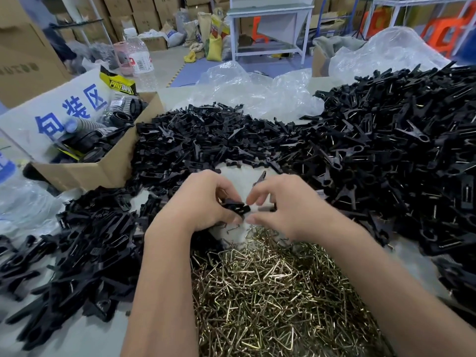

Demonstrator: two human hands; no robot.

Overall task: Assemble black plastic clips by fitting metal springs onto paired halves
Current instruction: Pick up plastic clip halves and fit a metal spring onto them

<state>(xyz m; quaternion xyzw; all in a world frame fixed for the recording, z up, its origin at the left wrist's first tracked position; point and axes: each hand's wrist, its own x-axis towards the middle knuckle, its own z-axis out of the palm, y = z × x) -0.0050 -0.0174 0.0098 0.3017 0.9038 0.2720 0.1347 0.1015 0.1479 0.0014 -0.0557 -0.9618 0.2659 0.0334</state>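
Head view looks down on two bare hands meeting over a table (85,338). Readable writing first: a white sign (51,112) leaning in the cardboard box (103,171) at the left carries three large blue Chinese characters, 包装区, and a yellow-and-black packet (121,83) behind it reads "PRO TAPER". One clear water bottle (140,60) with a red-and-white label stands beyond the box; its print is too small to read.

The left hand (203,202) has its fingers curled round one black clip piece (235,207), pinched between thumb and fingertips. The right hand (288,204) sits just beside it, its fingers bent; one black clip half (260,177) sticks up behind its fingers, but whether the hand grips it, or a spring, I cannot tell.

Loose parts are too many to count. One heap of brass-coloured wire springs (270,292) lies between the forearms. Black clip halves (206,140) pile ahead and to the left, and a taller mound of clips (399,140), with wire showing in them, fills the right. Crumpled clear plastic bags (257,88) lie behind.
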